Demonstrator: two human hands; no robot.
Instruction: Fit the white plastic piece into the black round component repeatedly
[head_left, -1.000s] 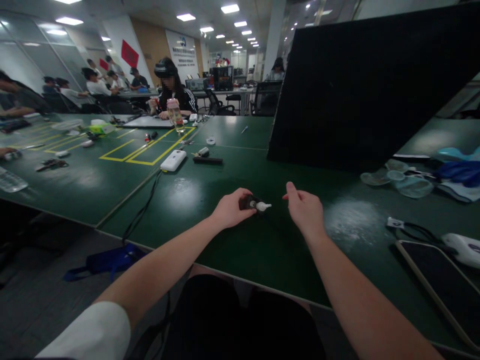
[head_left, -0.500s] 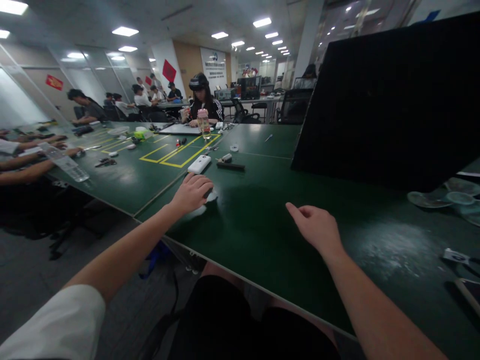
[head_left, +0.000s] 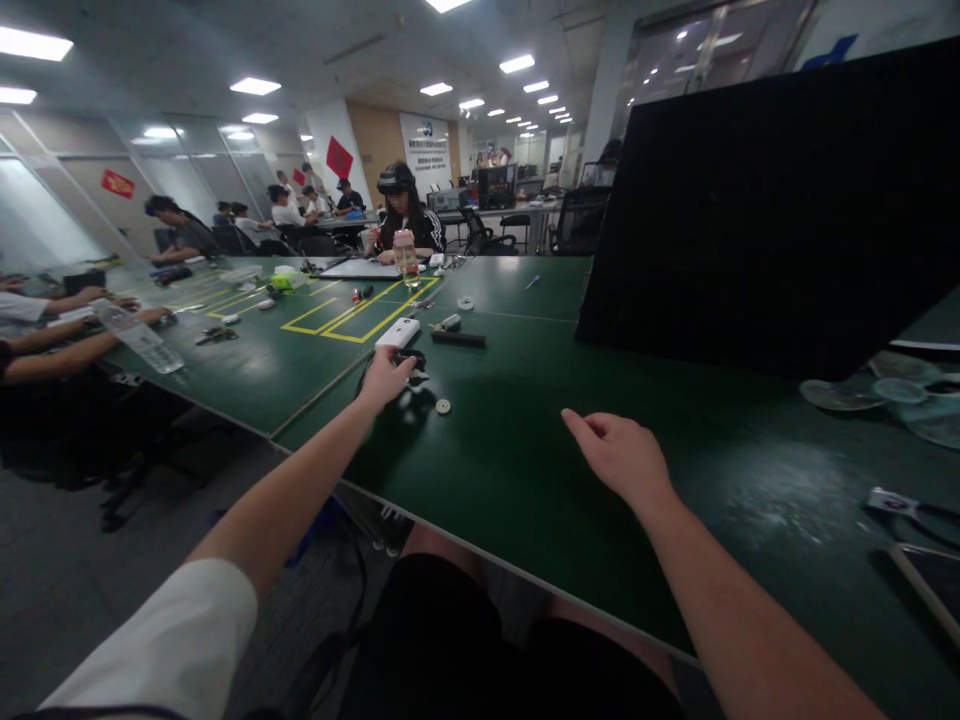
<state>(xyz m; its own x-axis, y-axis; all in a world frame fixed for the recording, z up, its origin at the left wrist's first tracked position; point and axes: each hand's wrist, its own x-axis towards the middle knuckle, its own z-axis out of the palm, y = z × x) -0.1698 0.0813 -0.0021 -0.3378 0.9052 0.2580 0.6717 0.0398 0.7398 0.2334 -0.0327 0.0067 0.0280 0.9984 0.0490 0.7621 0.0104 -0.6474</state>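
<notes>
My left hand (head_left: 386,378) is over the green table, its fingers closed on a dark object with white, shiny parts (head_left: 414,368). Its exact kind is hard to make out, as the fingers cover part of it. A small round whitish disc (head_left: 443,407) lies on the table just right of that hand. Beyond the fingertips is a white box-like device (head_left: 397,333). My right hand (head_left: 622,450) is low over the table, fingers loosely curled and thumb stretched to the left, with nothing visible in it.
A black bar (head_left: 459,339) and a small grey cylinder (head_left: 450,322) lie farther back. At right stand a big black panel (head_left: 750,230), clear fan blades (head_left: 900,390) and a phone (head_left: 930,580). A bottle (head_left: 405,258) stands before a seated person (head_left: 405,215); other people sit left.
My left hand has turned and now shows a dark object with white parts in its fingers. The round disc has come into sight beside it. My right hand has hardly moved.
</notes>
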